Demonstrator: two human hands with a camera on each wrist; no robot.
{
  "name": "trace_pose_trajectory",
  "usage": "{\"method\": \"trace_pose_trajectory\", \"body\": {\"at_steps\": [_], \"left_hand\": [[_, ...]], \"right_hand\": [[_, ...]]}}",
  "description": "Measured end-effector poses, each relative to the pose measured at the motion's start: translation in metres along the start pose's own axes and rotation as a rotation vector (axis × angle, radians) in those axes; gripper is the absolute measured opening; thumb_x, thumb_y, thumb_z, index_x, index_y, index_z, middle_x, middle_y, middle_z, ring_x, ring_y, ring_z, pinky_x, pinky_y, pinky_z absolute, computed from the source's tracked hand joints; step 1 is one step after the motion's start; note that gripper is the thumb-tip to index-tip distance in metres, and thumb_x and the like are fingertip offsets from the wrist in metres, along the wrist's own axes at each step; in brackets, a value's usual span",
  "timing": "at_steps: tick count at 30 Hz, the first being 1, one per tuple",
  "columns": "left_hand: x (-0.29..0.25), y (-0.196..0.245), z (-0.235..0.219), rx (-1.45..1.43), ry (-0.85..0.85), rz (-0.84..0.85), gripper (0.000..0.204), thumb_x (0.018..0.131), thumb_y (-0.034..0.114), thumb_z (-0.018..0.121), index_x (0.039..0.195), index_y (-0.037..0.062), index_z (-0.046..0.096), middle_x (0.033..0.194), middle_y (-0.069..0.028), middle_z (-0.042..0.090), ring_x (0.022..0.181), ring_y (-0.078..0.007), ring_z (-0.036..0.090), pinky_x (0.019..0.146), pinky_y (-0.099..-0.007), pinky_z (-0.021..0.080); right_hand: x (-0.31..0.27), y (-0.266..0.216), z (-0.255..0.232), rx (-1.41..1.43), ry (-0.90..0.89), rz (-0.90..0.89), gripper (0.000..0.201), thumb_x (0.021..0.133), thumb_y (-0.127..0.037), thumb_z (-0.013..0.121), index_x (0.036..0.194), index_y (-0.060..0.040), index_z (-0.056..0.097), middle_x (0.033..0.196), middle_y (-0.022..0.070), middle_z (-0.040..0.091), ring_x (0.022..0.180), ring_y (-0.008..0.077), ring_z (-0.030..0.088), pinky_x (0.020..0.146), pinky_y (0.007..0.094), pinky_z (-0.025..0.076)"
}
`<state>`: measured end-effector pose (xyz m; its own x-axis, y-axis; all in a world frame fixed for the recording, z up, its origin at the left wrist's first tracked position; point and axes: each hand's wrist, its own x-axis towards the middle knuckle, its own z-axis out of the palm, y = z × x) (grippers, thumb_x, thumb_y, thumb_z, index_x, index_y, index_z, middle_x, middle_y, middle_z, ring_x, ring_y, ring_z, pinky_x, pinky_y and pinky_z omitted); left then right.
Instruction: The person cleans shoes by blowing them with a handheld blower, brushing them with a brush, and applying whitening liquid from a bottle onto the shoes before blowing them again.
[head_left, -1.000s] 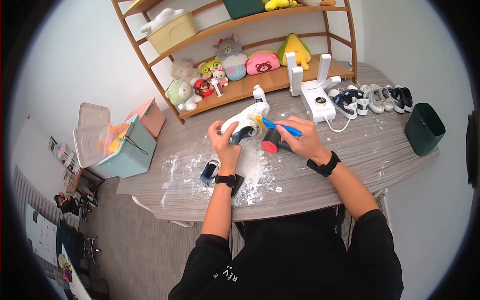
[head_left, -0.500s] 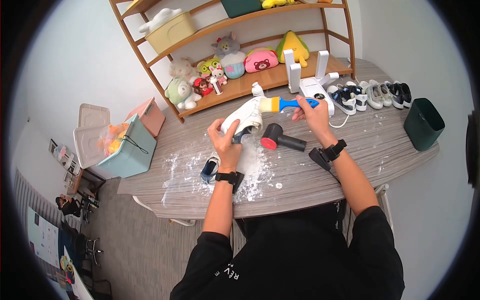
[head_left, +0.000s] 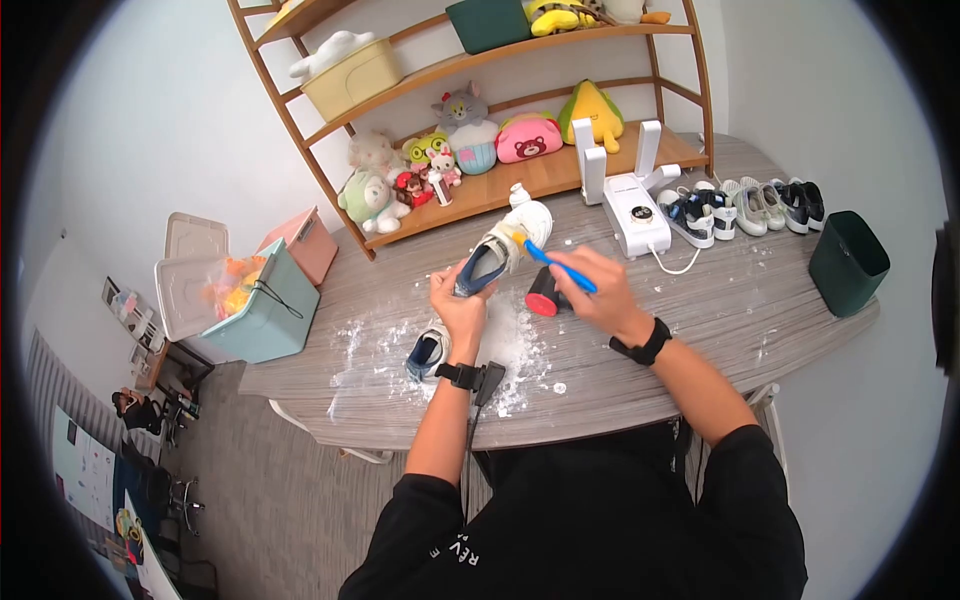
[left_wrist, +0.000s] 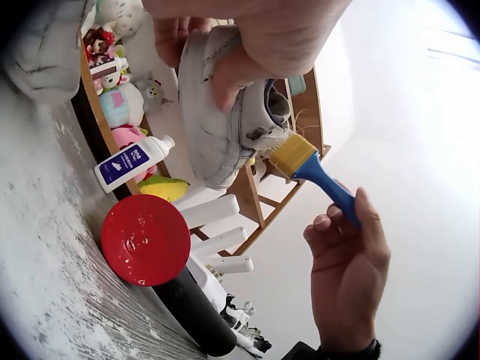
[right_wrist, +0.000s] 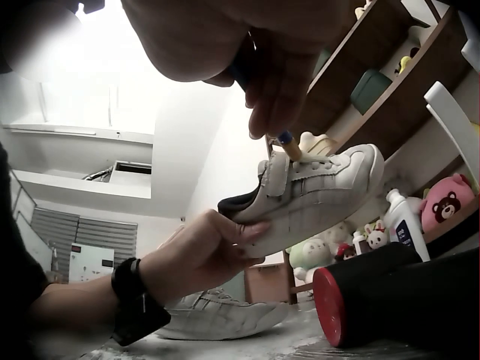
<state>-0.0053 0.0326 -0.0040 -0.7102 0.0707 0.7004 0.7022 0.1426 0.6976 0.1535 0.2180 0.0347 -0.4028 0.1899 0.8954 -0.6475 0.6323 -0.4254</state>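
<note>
Your left hand (head_left: 462,308) is gripping a white shoe (right_wrist: 315,199) at its heel end, thumb against one side, fingers on the other. The white shoe is being held above the table (head_left: 720,310), at the centre of the frame, toe pointing to the upper right. Your right hand (head_left: 603,297) is pinching the blue handle of a brush (left_wrist: 315,173); its yellow bristles are touching the shoe's upper beside the strap.

The front edge of the table is curving across the lower middle of the frame, passing beneath both forearms. A black tool (left_wrist: 146,240) with a red end is lying just below the brush. A second shoe (right_wrist: 225,319) is resting to the lower left, near your left wrist. A bottle (left_wrist: 131,165) is standing beyond the toe. Tabletop is extending between your right forearm and a dark green bin (head_left: 848,265) at the right.

White powder (head_left: 512,350) is coating the grey wood-grain surface around the centre. A white appliance (head_left: 632,225) and a row of shoes (head_left: 690,218) are occupying the upper right. A wooden shelf (head_left: 570,172) is carrying plush toys (head_left: 528,138) along the top. A blue box (head_left: 270,330) and a pink box (head_left: 315,255) are standing at the left; grey floor (head_left: 300,500) is showing at the lower left.
</note>
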Motion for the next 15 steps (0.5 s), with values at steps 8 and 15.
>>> {"method": "trace_pose_trajectory", "body": {"at_steps": [8, 15], "left_hand": [[-0.003, 0.012, -0.001, -0.428, -0.072, -0.456, 0.037, 0.070, -0.006, 0.083, 0.107, -0.0028, 0.076, 0.106, -0.0097, 0.072, 0.094, -0.0165, 0.064, 0.084, -0.0276, 0.048], [0.003, 0.012, 0.005, -0.676, -0.075, -0.523, 0.034, 0.073, -0.007, 0.080, 0.107, -0.0063, 0.074, 0.106, -0.0093, 0.074, 0.091, -0.0153, 0.066, 0.085, -0.0268, 0.049]], "right_hand": [[0.000, -0.006, 0.000, 0.164, -0.046, 0.081, 0.017, 0.094, -0.003, 0.069, 0.109, 0.0034, 0.073, 0.080, 0.0095, 0.066, 0.063, 0.0159, 0.067, 0.056, 0.0286, 0.049], [0.020, 0.021, -0.026, 0.146, 0.099, 0.232, 0.016, 0.097, -0.005, 0.068, 0.108, 0.0054, 0.073, 0.081, 0.0095, 0.067, 0.065, 0.0140, 0.069, 0.058, 0.0266, 0.050]]}}
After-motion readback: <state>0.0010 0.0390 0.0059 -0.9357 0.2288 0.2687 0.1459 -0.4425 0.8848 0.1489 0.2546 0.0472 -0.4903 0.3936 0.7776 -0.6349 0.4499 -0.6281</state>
